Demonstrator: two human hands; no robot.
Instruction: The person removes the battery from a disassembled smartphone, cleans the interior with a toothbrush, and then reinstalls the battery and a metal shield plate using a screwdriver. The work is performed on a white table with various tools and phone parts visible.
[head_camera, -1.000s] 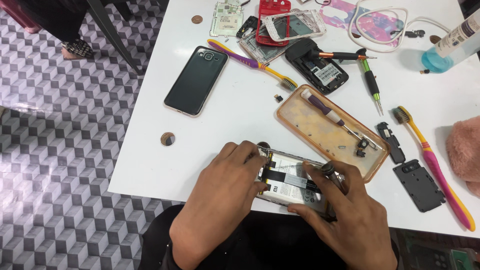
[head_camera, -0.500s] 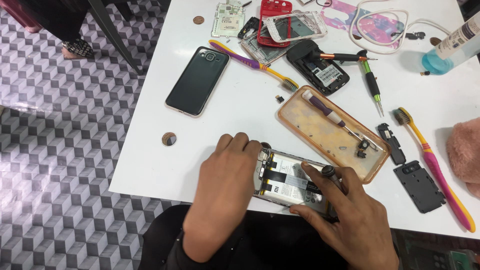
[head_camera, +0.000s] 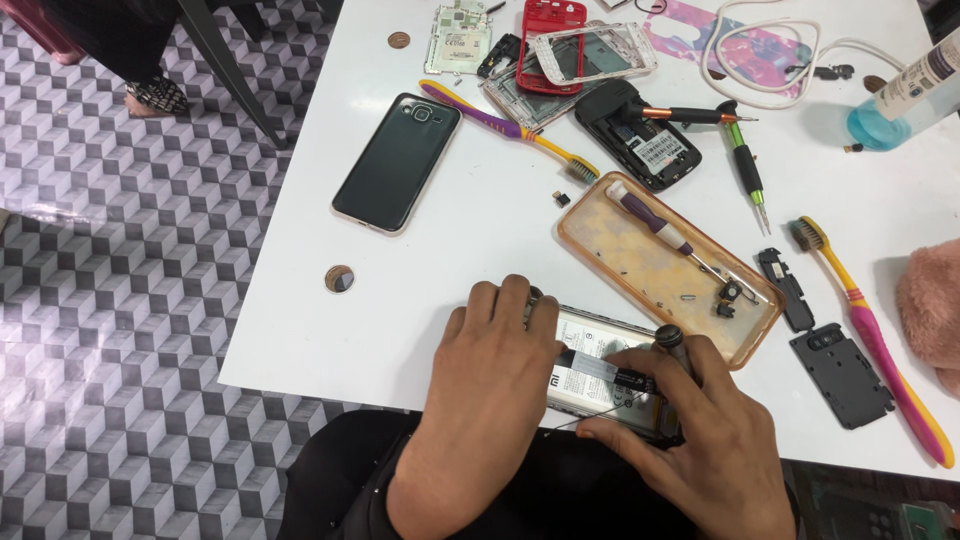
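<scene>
Two hands work at the counter (head_camera: 480, 240) edge, at six o'clock in my view. My left hand (head_camera: 495, 375) lies flat, fingers pressed down on the left end of the opened phone (head_camera: 600, 375), steadying it. My right hand (head_camera: 690, 440) has its grip clamped on a small screwdriver (head_camera: 668, 340) held over the phone's right end. At one o'clock from that hand lies an orange phone case (head_camera: 640, 265) holding a purple screwdriver (head_camera: 655, 220). At eleven o'clock rests a dark phone (head_camera: 397, 160), back up.
</scene>
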